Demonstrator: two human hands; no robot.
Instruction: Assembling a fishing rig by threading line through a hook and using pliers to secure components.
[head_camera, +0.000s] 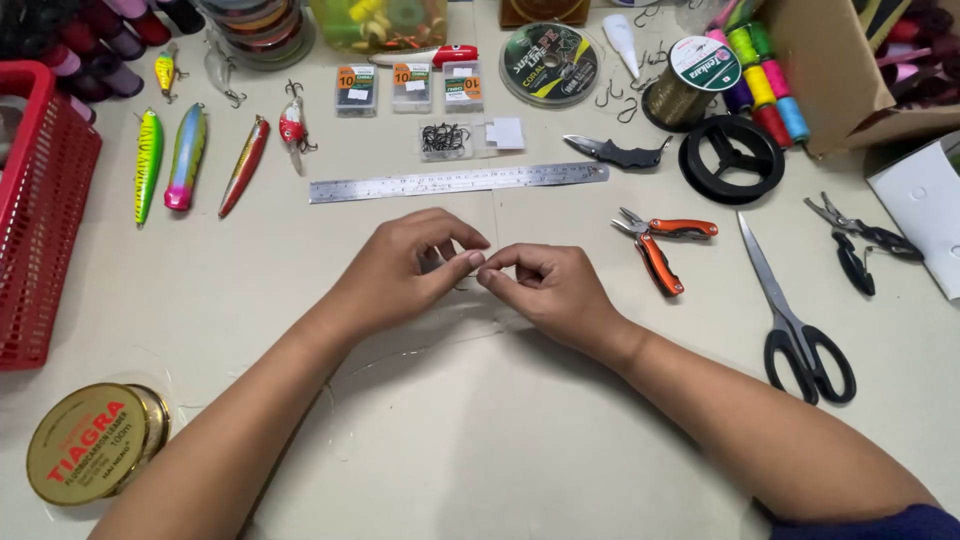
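The basket (40, 210) at nine o'clock is red. The pliers (662, 243) have orange handles, the scissors (800, 330) black ones. One lure (148, 163) shows green-yellow stripes.

Matt, pale tabletop (500, 440); brushed steel ruler (458, 183); glossy painted fishing lures (187, 157); scissors (792, 312) with shiny metal blades and black plastic handles; red plastic basket (40, 250).

Steel ruler (458, 183) just beyond the pinch, orange-handled pliers (660, 245) to its right, black scissors (795, 315) farther right, fishing lures (190, 158) far left

whatever the left hand (415, 262) and right hand (545, 285) pinch is too small to tell.
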